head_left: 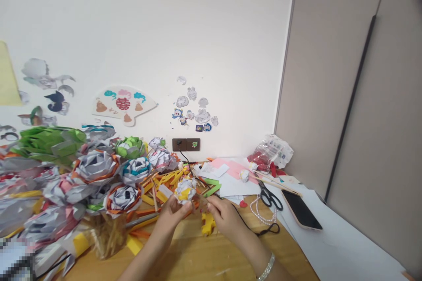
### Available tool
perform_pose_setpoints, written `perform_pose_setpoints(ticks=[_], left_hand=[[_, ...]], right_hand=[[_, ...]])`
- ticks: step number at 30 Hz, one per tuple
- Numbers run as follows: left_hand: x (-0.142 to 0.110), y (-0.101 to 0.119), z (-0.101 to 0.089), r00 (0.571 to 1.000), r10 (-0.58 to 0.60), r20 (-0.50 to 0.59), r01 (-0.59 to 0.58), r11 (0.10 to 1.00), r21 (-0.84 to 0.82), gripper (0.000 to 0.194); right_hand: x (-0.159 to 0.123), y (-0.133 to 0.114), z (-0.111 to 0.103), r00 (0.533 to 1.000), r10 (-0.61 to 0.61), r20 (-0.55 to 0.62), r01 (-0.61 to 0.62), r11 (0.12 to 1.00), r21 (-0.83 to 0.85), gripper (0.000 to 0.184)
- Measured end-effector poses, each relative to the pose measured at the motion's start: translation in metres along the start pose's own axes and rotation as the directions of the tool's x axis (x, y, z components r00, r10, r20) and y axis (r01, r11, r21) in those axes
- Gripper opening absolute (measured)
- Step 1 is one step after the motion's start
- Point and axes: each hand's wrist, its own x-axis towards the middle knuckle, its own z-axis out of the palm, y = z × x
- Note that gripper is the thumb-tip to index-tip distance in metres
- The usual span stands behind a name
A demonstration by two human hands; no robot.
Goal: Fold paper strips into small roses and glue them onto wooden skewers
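Note:
A small white-and-yellow paper flower [185, 190] is pinched in the closed fingers of my left hand [174, 211]. My right hand [224, 216] is closed just to the right of the flower, its thumb and fingertips pressed together. Something thin and brownish shows at those fingertips; its kind is too small to tell. On the wooden table, directly below my right hand, lies a bright yellow object [208, 224], partly covered by that hand. Behind the flower, orange and yellow paper strips [169, 178] are heaped, and a green strip [212, 187] lies to their right.
Many paper flowers [97, 169] crowd the left side, some in a clear container [107, 237]. Scissors [270, 196], a bead string [262, 211], a phone [301, 210], white sheets [339, 241] and a plastic bag [272, 151] lie right. A black cable [242, 217] crosses the table.

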Motion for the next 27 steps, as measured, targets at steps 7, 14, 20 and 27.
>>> perform_pose_setpoints(ticks=[7,14,20,27], left_hand=[[0.0008,-0.0053,-0.0022,1.0,-0.003,-0.022,0.003,1.0,0.002,0.036],[-0.0007,-0.0004,0.0005,1.0,-0.016,-0.017,0.016,1.0,-0.005,0.034],[-0.0018,0.0003,0.0006,0.999,-0.03,-0.027,0.03,1.0,-0.004,0.035],[0.0015,-0.007,-0.0038,1.0,-0.009,0.007,0.009,1.0,-0.016,0.033]], right_hand=[[0.0003,0.0001,-0.0001,1.0,0.019,0.005,-0.019,1.0,-0.008,0.024],[0.0002,0.0003,0.0001,1.0,0.013,0.005,-0.013,1.0,-0.01,0.024],[0.0002,0.0011,0.0012,1.0,0.022,0.005,-0.022,1.0,-0.01,0.024],[0.0008,0.0017,0.002,1.0,0.02,0.004,-0.02,1.0,-0.006,0.024]])
